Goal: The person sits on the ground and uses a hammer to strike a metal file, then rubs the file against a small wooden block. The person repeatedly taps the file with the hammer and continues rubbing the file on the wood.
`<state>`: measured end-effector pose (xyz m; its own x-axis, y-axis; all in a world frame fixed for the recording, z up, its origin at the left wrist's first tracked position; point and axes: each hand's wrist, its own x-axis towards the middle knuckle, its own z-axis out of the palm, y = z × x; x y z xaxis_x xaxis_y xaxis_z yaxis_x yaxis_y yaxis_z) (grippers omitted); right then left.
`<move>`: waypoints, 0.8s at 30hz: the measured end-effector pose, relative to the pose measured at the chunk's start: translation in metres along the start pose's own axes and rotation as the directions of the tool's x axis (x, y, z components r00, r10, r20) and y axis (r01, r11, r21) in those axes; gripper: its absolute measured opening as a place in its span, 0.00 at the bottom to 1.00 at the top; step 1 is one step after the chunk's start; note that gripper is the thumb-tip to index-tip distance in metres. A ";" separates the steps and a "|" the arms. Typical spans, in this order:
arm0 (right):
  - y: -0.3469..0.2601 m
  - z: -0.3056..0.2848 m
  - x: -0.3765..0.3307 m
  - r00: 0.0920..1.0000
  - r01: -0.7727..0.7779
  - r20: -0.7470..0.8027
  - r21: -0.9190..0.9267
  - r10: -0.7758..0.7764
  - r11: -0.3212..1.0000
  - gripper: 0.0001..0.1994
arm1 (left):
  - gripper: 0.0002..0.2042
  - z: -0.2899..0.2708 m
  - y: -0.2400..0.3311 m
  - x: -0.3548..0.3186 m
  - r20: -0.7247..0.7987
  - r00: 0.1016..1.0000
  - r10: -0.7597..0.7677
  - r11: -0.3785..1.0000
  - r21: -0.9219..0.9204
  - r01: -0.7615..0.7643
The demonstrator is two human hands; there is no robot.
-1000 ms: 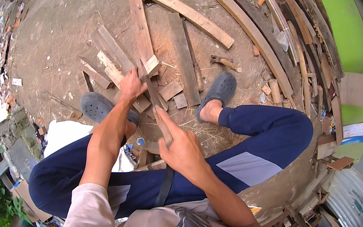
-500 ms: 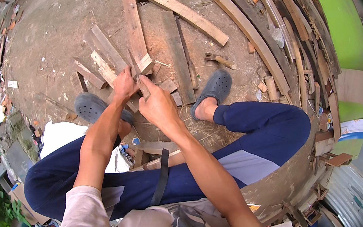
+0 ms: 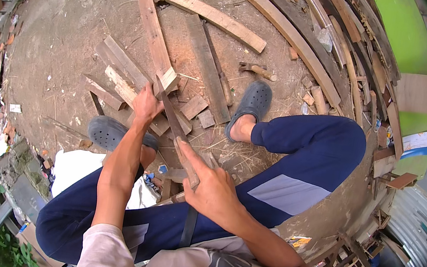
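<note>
In my right hand (image 3: 212,188) I grip the handle of a handsaw (image 3: 174,120), its narrow, brownish blade slanting up and left. The index finger lies stretched along the saw. The blade's far end meets the near end of a wooden beam (image 3: 154,29), beside its pale cut face. My left hand (image 3: 146,105) is closed at the beam's near end, just left of the blade; its fingertips are partly hidden. Short planks (image 3: 125,61) lie left of that hand, and small offcut blocks (image 3: 193,107) lie to the right of the blade.
A claw hammer (image 3: 257,71) lies beyond my right clog (image 3: 256,104). Another plank (image 3: 204,61) and a pale beam (image 3: 216,19) rest on the dirt ground. Long timbers (image 3: 288,29) are stacked along the right. A white sack (image 3: 74,171) sits by my left leg.
My right hand has drawn the saw back toward my body and to the right, so more blade shows. The left hand has stayed by the beam's end.
</note>
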<state>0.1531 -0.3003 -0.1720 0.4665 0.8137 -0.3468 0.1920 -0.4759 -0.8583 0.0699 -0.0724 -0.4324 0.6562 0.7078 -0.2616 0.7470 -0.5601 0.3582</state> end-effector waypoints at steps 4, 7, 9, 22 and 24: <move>0.026 0.021 0.068 0.998 -0.047 -0.044 -0.027 0.045 0.999 0.35 | 0.33 0.002 0.002 0.001 0.010 0.999 0.042 0.998 -0.036 -0.041; 0.008 0.015 0.054 0.989 -0.128 0.055 -0.106 0.134 0.986 0.34 | 0.33 0.007 -0.006 -0.006 0.023 1.000 0.000 1.000 -0.020 0.000; -0.006 -0.003 0.001 0.999 -0.039 0.031 -0.056 0.041 0.998 0.29 | 0.31 0.003 0.002 -0.004 -0.006 1.000 0.000 1.000 -0.014 0.000; 0.003 -0.003 0.022 0.990 -0.138 0.036 0.022 0.137 0.990 0.33 | 0.34 0.003 0.000 -0.002 -0.008 1.000 0.007 1.000 0.006 -0.007; 0.030 0.026 0.066 0.997 -0.046 -0.061 -0.029 0.044 0.999 0.34 | 0.33 0.009 -0.002 0.001 0.017 1.000 0.022 0.999 -0.027 -0.021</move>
<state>0.1671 -0.2518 -0.2306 0.5265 0.7698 -0.3608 0.1949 -0.5224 -0.8301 0.0701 -0.0749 -0.4412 0.6739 0.6882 -0.2687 0.7298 -0.5634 0.3873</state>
